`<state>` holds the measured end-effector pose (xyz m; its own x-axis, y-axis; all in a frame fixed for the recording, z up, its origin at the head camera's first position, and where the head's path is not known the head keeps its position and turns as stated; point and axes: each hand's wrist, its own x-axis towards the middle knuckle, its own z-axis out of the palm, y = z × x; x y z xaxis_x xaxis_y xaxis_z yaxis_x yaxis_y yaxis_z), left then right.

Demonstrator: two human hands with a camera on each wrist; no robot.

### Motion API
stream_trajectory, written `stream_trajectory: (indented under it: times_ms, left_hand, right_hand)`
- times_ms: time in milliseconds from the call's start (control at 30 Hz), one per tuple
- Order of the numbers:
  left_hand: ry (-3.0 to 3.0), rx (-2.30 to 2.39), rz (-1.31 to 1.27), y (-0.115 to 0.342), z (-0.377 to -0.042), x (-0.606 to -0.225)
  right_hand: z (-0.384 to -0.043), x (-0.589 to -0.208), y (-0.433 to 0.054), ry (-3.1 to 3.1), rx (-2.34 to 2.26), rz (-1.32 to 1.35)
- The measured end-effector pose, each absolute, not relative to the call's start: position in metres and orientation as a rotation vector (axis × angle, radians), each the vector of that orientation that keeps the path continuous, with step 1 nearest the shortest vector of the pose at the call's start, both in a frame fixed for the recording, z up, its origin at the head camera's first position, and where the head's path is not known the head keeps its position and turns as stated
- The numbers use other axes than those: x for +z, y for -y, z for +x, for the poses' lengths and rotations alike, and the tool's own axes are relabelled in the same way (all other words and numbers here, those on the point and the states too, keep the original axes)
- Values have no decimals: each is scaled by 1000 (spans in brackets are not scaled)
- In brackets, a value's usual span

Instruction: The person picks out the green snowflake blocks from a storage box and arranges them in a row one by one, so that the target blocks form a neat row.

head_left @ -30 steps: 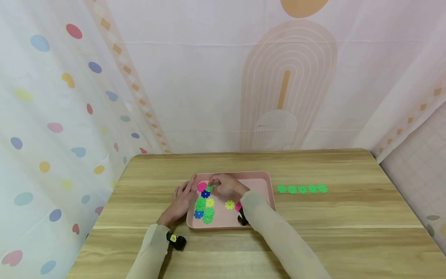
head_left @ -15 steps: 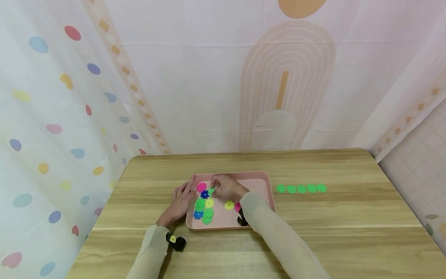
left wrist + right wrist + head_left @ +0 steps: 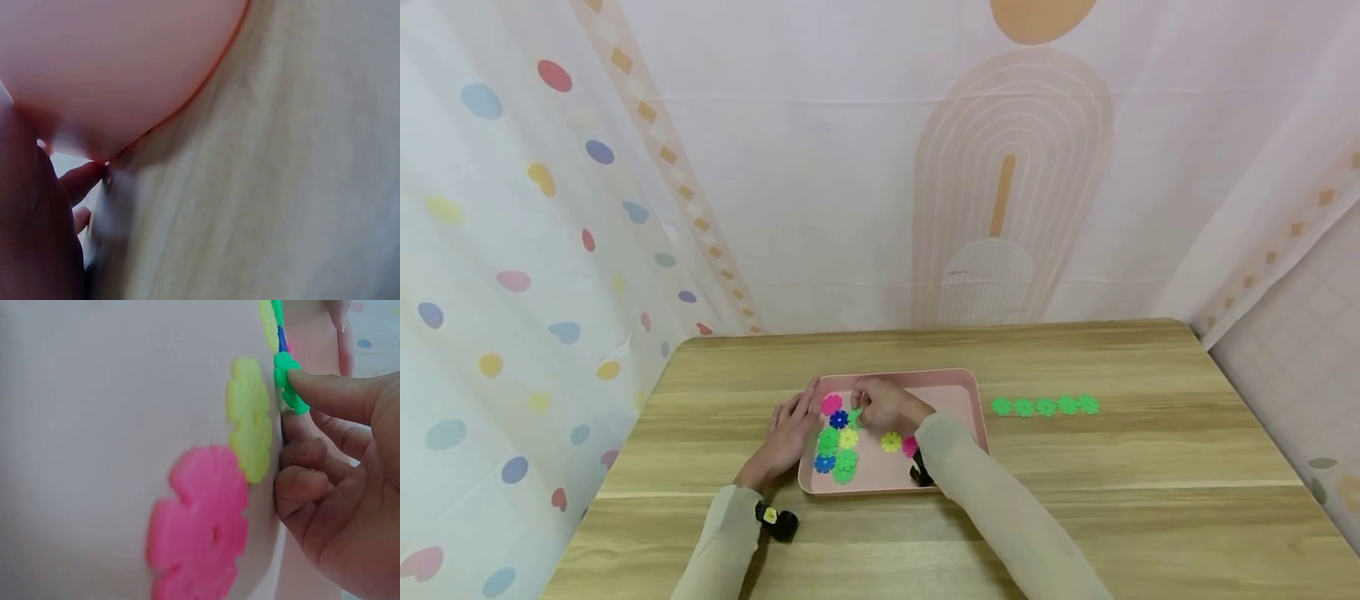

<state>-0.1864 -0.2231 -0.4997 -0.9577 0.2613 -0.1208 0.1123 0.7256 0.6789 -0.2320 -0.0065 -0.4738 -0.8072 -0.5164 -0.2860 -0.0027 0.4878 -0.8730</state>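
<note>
Your right hand [image 3: 883, 406] pinches a green disc [image 3: 284, 367] in the pink tray [image 3: 951, 400], just beside a dark blue disc [image 3: 838, 419]; your left hand [image 3: 788, 437], fingers extended, rests at the tray's left rim. This looks like the picking-up step, and the next move seems to call for a firm, straight lift. Five green discs [image 3: 1046, 407] lie in a row on the counter [image 3: 1150, 475], right of the tray
</note>
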Motion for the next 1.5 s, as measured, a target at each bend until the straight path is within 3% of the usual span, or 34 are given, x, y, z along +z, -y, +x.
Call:
stream_trajectory:
  times_ms: [333,567,900,1500]
  left_hand:
    - [-2722,1064,306,223,-187,-500]
    - [-2706,1069,299,223,-188,-499]
    - [-2711,1064,309,223,-187,-500]
    - [-2716,1056,326,223,-187,-499]
  right_hand:
    - [-230,-464,-8,-2112,-1410,-433]
    - [-238,-450,-23,-2296,-1201,-648]
    - [-238,-439,-46,-2360,-1222,-759]
    - [-226,-428,-109,-2435,-1366,-698]
